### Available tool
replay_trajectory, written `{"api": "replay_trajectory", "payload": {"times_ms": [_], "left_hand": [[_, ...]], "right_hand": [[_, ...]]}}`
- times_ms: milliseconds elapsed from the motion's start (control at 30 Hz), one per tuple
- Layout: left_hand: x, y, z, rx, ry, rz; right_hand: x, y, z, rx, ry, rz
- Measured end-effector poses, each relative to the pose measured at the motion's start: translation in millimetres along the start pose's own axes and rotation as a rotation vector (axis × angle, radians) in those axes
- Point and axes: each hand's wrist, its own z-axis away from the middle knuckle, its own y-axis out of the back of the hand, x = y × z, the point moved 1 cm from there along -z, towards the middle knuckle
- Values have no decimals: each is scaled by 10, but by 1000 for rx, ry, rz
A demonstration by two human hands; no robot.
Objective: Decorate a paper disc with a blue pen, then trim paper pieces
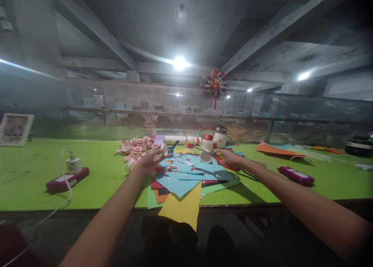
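My left hand [150, 159] is raised over the left side of the paper pile, its fingers closed around a small white round piece [164, 149], perhaps cut from a cup. My right hand [229, 159] grips scissors [228, 166] with red handles; the blades point left toward a white paper cup [206, 156]. That cup lies tilted with its opening toward me, and I cannot tell whether the blades touch it. Beneath both hands spread light blue paper sheets [180, 185], strewn with small red and white scraps. A yellow sheet [183, 208] hangs over the table's front edge.
Red-and-white paper pieces [135, 146] are heaped behind my left hand, near a phone [159, 139]. Stacked cups [207, 142] and a white flask [220, 137] stand at the back. Purple power strips [67, 179] lie on the green table, with cables. Orange paper [274, 149] is at right.
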Motion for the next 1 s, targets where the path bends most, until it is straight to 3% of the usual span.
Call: {"api": "replay_trajectory", "payload": {"times_ms": [233,367,533,700,867,1000], "left_hand": [[-47,-138,75,-226,60,-193],[14,-240,87,-289,42,-249],[49,-348,17,-289,21,-242],[-89,-343,-64,-221,-48,-145],[-147,-318,6,-225,-70,-98],[-144,-352,80,-287,-87,-100]], "right_hand": [[-603,-261,561,139,83,-613],[-954,-435,916,110,120,-786],[-1024,-500,970,61,124,-745],[-1007,-522,888,38,50,-705],[-1242,-437,1043,-76,-3,-698],[-1401,-361,1167,-81,-35,-713]]}}
